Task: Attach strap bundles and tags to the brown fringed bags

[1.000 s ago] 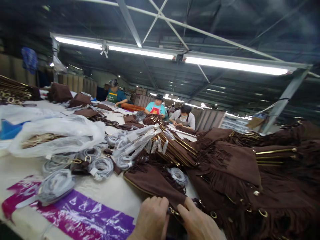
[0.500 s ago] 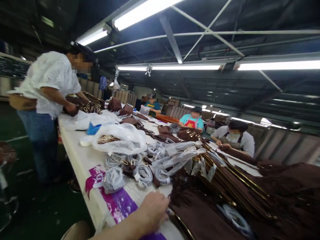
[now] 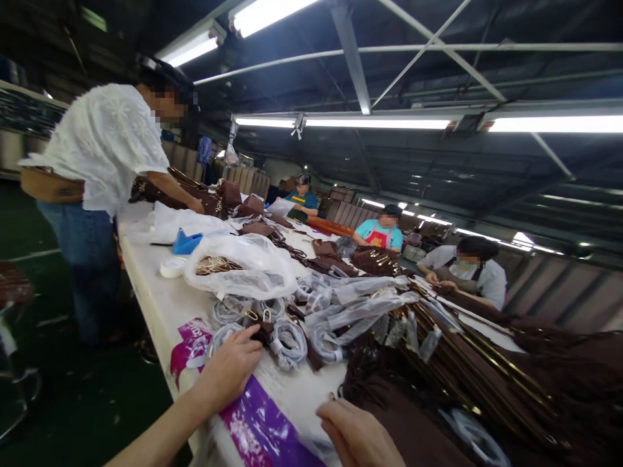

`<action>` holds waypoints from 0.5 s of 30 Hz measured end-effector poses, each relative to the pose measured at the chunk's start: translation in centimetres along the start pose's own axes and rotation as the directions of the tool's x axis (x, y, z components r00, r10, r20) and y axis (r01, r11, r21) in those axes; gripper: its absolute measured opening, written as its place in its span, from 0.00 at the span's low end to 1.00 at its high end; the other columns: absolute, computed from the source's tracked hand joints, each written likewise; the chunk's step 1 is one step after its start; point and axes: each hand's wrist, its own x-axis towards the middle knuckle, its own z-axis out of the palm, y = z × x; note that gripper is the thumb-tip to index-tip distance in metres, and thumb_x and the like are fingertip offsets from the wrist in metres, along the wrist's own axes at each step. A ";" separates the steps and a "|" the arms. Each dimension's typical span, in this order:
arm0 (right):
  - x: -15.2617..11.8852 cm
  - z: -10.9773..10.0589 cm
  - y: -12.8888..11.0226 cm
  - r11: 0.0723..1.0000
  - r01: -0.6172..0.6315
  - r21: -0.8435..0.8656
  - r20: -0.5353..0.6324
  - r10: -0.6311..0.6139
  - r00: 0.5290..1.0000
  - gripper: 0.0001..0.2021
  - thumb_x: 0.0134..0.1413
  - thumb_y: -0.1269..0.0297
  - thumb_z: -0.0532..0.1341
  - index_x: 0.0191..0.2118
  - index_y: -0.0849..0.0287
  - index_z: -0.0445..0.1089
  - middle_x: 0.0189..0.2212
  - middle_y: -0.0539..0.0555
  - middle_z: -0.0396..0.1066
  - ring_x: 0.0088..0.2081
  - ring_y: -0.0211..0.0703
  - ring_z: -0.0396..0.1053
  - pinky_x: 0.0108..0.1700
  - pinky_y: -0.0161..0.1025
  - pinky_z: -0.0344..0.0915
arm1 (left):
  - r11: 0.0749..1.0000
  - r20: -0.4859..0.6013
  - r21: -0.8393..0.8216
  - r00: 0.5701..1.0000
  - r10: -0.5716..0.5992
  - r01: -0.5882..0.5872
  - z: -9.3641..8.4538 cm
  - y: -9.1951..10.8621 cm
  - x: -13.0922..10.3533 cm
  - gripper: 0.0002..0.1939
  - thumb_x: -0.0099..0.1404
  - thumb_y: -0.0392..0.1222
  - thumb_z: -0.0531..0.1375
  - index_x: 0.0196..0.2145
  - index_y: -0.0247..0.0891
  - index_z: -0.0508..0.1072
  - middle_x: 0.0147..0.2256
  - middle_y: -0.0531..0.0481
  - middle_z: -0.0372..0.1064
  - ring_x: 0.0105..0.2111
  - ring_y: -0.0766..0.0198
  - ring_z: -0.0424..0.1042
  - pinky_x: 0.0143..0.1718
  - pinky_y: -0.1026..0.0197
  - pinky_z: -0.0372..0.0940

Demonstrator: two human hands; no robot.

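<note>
My left hand (image 3: 232,368) reaches over a coiled grey cord bundle (image 3: 224,336), mostly covering it. Its fingers are stretched out, the tips at a small dark brown piece (image 3: 263,332) with gold clips. Lower down, my right hand (image 3: 360,431) has its fingers bent and close together beside the near edge of a brown fabric piece (image 3: 403,412). Whatever is between those fingers is hidden. Another wrapped grey coil (image 3: 288,344) lies right of my left hand. Gold metal rods (image 3: 467,363) with brown fabric are stacked at the right.
An open white plastic bag (image 3: 272,269) of thin gold-coloured pieces stands on the white table (image 3: 146,272), near a blue tape dispenser (image 3: 187,242) and a white roll (image 3: 172,267). One person in white (image 3: 107,143) leans over the left side; several others sit along the far side.
My left hand has moved left and up, from the brown fabric's edge to the grey coil. My right hand has come into view. The person at left now reaches farther across the table.
</note>
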 end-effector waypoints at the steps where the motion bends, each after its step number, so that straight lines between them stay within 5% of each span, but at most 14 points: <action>1: 1.8 0.3 -1.3 1.000 0.004 0.018 0.011 -0.004 1.000 0.11 0.63 0.71 0.55 0.38 0.50 0.72 0.31 0.48 0.75 0.32 0.38 0.73 0.33 0.29 0.61 | 1.000 0.002 0.005 1.000 -0.008 0.008 0.1 0.1 -0.1 0.14 0.68 0.29 0.51 0.38 0.38 0.76 0.45 0.46 0.75 0.64 0.52 0.55 0.63 0.47 0.53; 7: 10.0 1.8 -5.5 0.984 -0.067 -0.163 0.129 0.089 0.988 0.11 0.63 0.73 0.56 0.39 0.53 0.74 0.35 0.51 0.76 0.36 0.42 0.76 0.33 0.31 0.62 | 0.999 0.029 -0.002 0.999 -0.035 0.035 0.0 0.5 -0.1 0.15 0.68 0.28 0.50 0.40 0.36 0.76 0.44 0.45 0.75 0.64 0.53 0.55 0.65 0.50 0.52; 15: 11.3 3.2 -6.4 0.954 -0.080 -0.289 0.203 0.142 0.969 0.09 0.63 0.71 0.58 0.37 0.56 0.76 0.38 0.54 0.77 0.35 0.49 0.78 0.31 0.35 0.68 | 0.998 0.017 -0.032 0.999 -0.044 0.045 0.2 0.4 -0.2 0.15 0.69 0.30 0.50 0.40 0.36 0.76 0.43 0.44 0.75 0.64 0.52 0.55 0.65 0.50 0.51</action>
